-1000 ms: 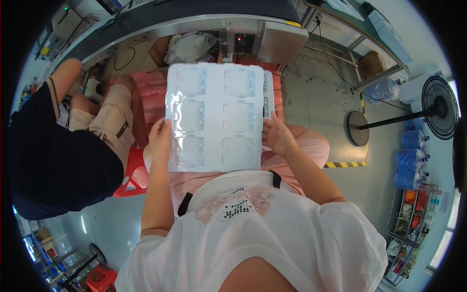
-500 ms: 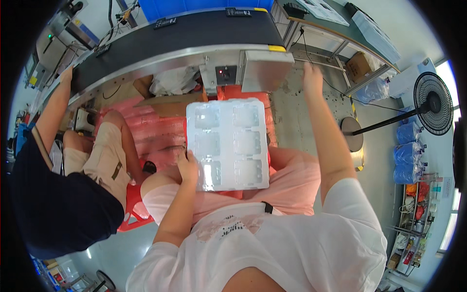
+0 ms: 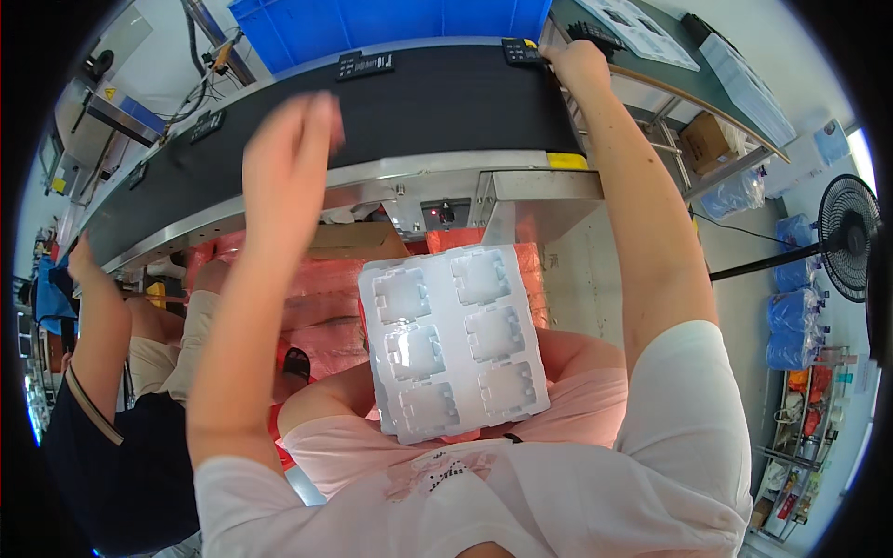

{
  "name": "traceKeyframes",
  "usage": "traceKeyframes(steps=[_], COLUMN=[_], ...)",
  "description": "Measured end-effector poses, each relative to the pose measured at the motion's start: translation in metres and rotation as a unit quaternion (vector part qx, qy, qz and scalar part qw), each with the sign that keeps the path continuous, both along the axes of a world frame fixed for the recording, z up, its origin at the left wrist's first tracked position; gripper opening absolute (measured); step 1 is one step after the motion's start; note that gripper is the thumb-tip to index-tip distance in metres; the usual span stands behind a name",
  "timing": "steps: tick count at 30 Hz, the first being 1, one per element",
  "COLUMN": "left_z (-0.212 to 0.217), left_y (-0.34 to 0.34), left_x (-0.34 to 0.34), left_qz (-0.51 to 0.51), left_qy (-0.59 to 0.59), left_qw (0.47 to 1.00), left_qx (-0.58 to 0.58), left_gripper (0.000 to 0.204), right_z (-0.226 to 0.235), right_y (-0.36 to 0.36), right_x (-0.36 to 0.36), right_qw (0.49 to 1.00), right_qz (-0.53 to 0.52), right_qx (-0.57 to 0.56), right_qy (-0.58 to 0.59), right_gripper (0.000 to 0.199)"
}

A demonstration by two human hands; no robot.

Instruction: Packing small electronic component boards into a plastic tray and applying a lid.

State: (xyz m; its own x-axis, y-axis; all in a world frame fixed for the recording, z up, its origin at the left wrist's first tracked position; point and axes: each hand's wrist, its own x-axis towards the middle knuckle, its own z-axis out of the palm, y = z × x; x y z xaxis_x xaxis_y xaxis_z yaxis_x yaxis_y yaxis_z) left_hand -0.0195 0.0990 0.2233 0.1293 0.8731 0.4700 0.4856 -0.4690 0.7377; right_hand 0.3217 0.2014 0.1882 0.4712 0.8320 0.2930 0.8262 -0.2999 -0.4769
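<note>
A white plastic tray [image 3: 435, 346] with several square pockets rests tilted on my lap, with no hand on it. My right hand [image 3: 581, 70] reaches to the right end of the black conveyor belt [image 3: 446, 102]. Its fingertips close on the edge of a flat black rectangular piece [image 3: 524, 52] with white print. Above the belt, my left hand [image 3: 290, 139] is smeared by motion, and its fingers cannot be made out. A similar black piece [image 3: 366, 65] lies on the belt beyond that hand, and another black piece [image 3: 206, 126] lies farther left.
A blue bin [image 3: 391, 20] stands behind the belt. On the green table [image 3: 735, 107] at right are white trays [image 3: 642, 33] and a cluster of black pieces [image 3: 596, 35]. A co-worker [image 3: 130, 456] sits at left. A black fan [image 3: 846, 237] stands at right.
My left hand has let go of the tray and moved up over the belt. My right hand has gone up to the black piece at the belt's end. The tray now sits tilted.
</note>
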Motion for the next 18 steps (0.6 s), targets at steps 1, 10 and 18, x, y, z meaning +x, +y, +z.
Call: traceKeyframes(steps=[1,10,18], left_z=[-0.003,-0.024,0.032], left_y=[0.047,0.175,0.064], left_x=[0.003,0.043,0.066], left_qz=[0.029,-0.068,-0.007], left_qy=[0.090,0.390,0.121], left_qw=[0.971,0.914,0.955], left_qx=[0.219,0.083,-0.271], left_gripper=[0.028,0.046,0.032], right_z=[0.000,0.032,-0.149], right_y=[-0.002,-0.200,-0.241], right_x=[-0.003,-0.034,-0.099], right_qw=[1.000,0.773,0.813], right_qz=[0.001,0.291,0.207], right_qx=[-0.004,0.165,-0.180], right_qy=[-0.001,0.539,0.514], right_gripper=[0.045,0.022,0.023])
